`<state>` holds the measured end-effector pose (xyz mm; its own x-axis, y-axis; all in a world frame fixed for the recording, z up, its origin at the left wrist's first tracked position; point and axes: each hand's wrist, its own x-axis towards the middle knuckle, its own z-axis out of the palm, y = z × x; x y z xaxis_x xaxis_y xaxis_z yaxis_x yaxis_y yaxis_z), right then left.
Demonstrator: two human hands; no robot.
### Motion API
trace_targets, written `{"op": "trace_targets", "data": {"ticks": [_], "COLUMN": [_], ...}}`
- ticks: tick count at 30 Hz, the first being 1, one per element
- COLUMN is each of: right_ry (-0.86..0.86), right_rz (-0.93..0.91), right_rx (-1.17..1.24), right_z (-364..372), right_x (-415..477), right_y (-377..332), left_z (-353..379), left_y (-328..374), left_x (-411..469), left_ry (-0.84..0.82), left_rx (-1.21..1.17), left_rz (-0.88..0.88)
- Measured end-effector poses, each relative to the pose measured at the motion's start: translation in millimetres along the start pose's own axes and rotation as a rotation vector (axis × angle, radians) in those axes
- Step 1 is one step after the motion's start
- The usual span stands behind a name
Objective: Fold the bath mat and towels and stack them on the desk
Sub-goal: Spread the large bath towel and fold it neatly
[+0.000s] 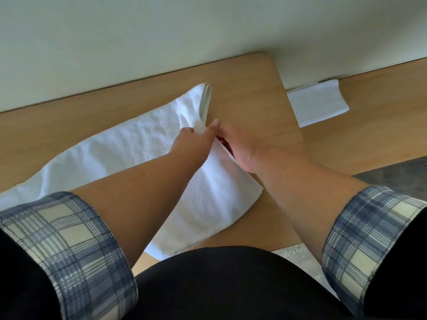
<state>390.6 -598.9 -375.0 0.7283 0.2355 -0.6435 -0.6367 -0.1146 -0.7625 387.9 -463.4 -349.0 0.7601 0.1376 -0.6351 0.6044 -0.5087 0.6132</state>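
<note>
Both hands on the towel's folded end, near the surface's right edge.

My left hand (191, 137) had a closed grip on a bunched fold of the white towel (120, 144); my right hand (240, 148) lay along its edge, grip unclear. Soft, light, floppy cloth, I judged: best taken at corners. A folded towel (317, 102) sat beyond the surface (249, 88).

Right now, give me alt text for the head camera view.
Both hands, left hand and right hand, pinch the edge of a long white towel lying on a wooden desk. A smaller folded white towel lies beyond the desk's right edge, by the wall.
</note>
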Motion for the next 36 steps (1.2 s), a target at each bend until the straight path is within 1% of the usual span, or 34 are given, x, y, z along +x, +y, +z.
{"op": "trace_targets", "data": {"ticks": [2,4,6,7,9,10,12,16,18,20,22,25,28,30,32,34,36], "right_ry": [-0.024,0.003,0.04,0.03,-0.049,-0.08,-0.075,-0.013,0.005,0.074,0.182,0.289,0.285,0.237,0.235,0.292,0.406], "right_rz": [-0.017,-0.034,-0.023,0.005,0.094,0.129,0.153,0.147,0.138,0.146,0.153,0.172,0.195,0.189,0.188,0.201,0.197], "right_rx": [-0.022,-0.043,-0.037,-0.076,-0.192,-0.214,-0.212,-0.267,-0.34,-0.383,-0.428,-0.488,-0.472,-0.545,-0.635,-0.663,-0.661], "right_z": [2.2,3.1,0.7,-1.1,-5.0,-5.9,-6.9,-14.4,-22.3,-30.8,-38.2,-45.9,-47.7,-47.6,-48.4,-49.7,-51.3], "right_x": [-1.5,-2.1,-0.8,-0.6,-1.3,-2.2,-4.4,-12.0,-17.7,-23.4,-29.5,-39.3,-47.0,-48.0,-46.1,-44.4,-45.9], "right_y": [3.0,6.0,9.8,12.5,19.3,22.1,26.8,36.6,40.1,44.3,50.0,63.7,76.2,79.1,80.8,81.8,82.6], "left_z": [-5.9,-13.1,-17.7,-18.0,-13.5,-10.2,-4.4,0.8,2.3,5.5,10.6,23.3,39.6,47.5,49.3,44.4,38.0], "left_y": [0.7,-1.9,-3.3,-3.7,-3.4,-2.6,-0.4,-0.7,-0.5,0.8,3.3,10.6,8.9,1.5,-7.8,-15.8,-22.7], "left_x": [3.5,7.7,9.4,9.9,12.9,15.1,18.2,26.2,29.3,30.6,31.3,29.1,23.0,18.8,14.7,9.0,3.7], "left_ry": [0.047,0.109,0.122,0.11,0.071,0.045,0.001,-0.023,-0.043,-0.048,-0.068,-0.192,-0.238,-0.245,-0.271,-0.304,-0.321], "left_rx": [0.03,0.083,0.077,0.049,-0.057,-0.138,-0.273,-0.235,-0.272,-0.279,-0.264,-0.245,-0.086,0.019,0.034,0.048,0.109], "left_rz": [-0.031,-0.008,0.003,0.007,0.013,0.005,-0.023,-0.003,-0.001,0.012,0.039,0.035,0.014,0.046,0.088,0.158,0.238]}}
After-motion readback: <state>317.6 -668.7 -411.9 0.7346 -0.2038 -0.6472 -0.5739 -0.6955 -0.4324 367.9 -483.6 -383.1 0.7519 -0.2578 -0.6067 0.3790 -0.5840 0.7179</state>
